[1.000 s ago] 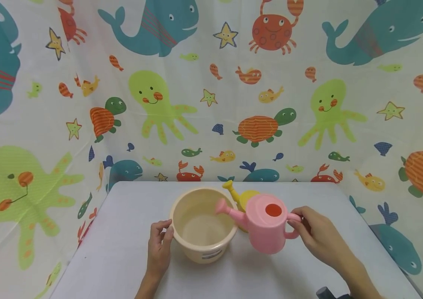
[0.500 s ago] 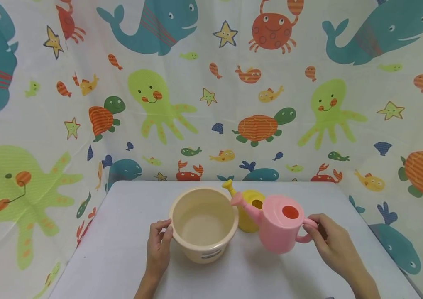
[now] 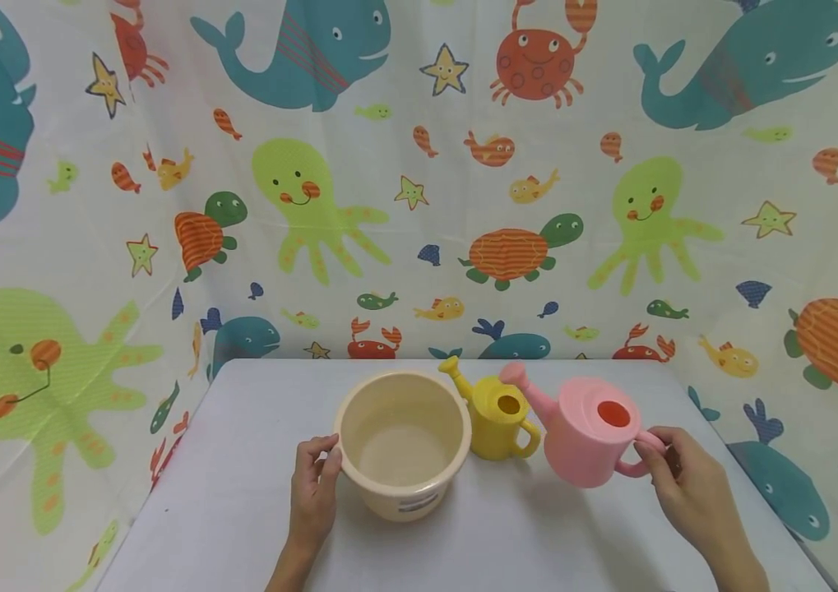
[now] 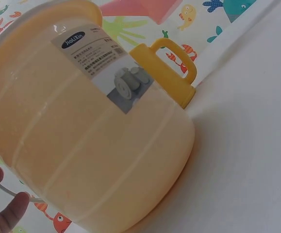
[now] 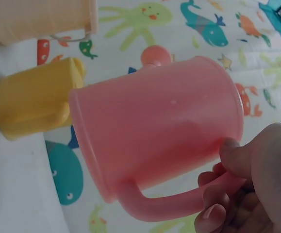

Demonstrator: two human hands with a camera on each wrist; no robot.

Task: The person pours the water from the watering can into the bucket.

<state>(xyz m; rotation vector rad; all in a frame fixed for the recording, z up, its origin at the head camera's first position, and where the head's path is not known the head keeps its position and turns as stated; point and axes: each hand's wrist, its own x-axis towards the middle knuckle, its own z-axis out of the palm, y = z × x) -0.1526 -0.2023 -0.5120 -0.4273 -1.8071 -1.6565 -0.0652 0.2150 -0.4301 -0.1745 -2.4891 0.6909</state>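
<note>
A cream plastic bucket [image 3: 377, 500] stands upright on the white table. My left hand [image 3: 314, 492] is at its left side, and in the left wrist view the thumb and fingers pinch its thin pale handle [image 4: 3, 190]. A pink watering can [image 3: 583, 440] hangs above the table, its spout pointing up and left. My right hand [image 3: 696, 489] grips the can's handle [image 5: 174, 206], thumb on top and fingers curled beneath. Between bucket and pink can sits a yellow watering can [image 3: 488, 429], upright, its spout near the bucket's rim.
The white tabletop [image 3: 241, 460] reaches to a curtain [image 3: 419, 271] printed with sea animals, which hangs behind the table and along both sides. A printed label [image 4: 104, 63] is stuck on the bucket's wall.
My right hand has carried the pink watering can to the right, away from the bucket, uncovering the yellow watering can. The spout tips further up. My left hand and the bucket have stayed put.
</note>
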